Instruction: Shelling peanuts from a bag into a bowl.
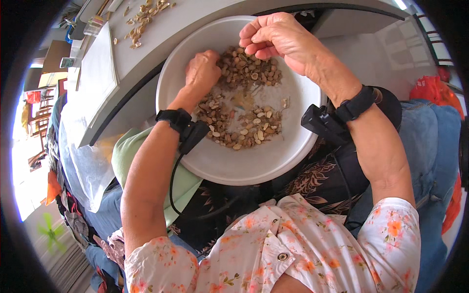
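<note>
A wide white basin (300, 132) rests on my lap, holding brown nuts and shell pieces. Darker whole nuts and shells form the far heap (251, 73); the nearer heap (244, 129) has pale kernels mixed in. My left hand (202, 74) is inside the basin at the left edge of the far heap, fingers curled inward and tips mostly hidden. Over the basin's far right side, my right hand (278, 39) is raised with thumb and fingers bent together. Anything in either hand is too small or hidden to make out.
Beyond the basin runs a grey-white tabletop (166, 29) with scattered nut shells (141, 22) and a white board (97, 73). A green cloth (132, 151) lies under the basin's left side. Each wrist wears a black strapped device with a cable. Red plastic bags (437, 93) are at right.
</note>
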A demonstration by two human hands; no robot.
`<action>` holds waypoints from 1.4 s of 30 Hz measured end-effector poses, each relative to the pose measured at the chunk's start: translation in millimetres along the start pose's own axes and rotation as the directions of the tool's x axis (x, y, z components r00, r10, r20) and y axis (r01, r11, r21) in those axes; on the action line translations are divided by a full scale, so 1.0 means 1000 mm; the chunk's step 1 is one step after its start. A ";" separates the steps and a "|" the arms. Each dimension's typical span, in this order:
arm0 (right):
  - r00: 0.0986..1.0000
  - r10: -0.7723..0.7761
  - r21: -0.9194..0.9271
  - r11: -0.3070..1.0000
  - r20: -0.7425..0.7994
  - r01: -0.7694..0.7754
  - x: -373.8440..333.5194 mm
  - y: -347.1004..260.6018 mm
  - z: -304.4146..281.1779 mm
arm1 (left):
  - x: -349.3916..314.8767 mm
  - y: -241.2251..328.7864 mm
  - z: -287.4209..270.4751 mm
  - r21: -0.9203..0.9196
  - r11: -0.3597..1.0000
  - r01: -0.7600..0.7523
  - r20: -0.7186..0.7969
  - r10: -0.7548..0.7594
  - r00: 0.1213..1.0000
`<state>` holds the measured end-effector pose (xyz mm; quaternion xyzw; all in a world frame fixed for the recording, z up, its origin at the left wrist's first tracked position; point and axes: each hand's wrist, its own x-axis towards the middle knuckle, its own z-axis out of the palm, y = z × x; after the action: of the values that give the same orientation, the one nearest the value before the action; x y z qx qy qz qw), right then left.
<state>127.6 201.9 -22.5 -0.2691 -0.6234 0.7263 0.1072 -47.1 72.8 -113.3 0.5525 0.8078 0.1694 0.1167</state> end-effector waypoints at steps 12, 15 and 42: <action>0.999 0.034 -0.022 0.999 0.036 -0.033 -0.002 -0.002 0.005 | -0.001 0.014 -0.010 0.188 0.978 -0.089 0.093 0.072 0.993; 0.999 0.040 -0.027 0.999 0.023 -0.039 -0.001 -0.001 0.006 | 0.003 0.005 -0.010 0.191 0.974 -0.118 0.135 0.093 0.986; 0.999 0.032 0.013 0.999 -0.018 -0.031 0.002 0.004 0.009 | -0.013 0.035 -0.064 -0.835 0.454 0.310 0.331 -0.036 0.943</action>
<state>121.9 194.9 -26.0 -0.2846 -0.6136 0.7293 0.1030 -36.7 63.4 -40.9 0.3448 0.6346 0.4706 0.5068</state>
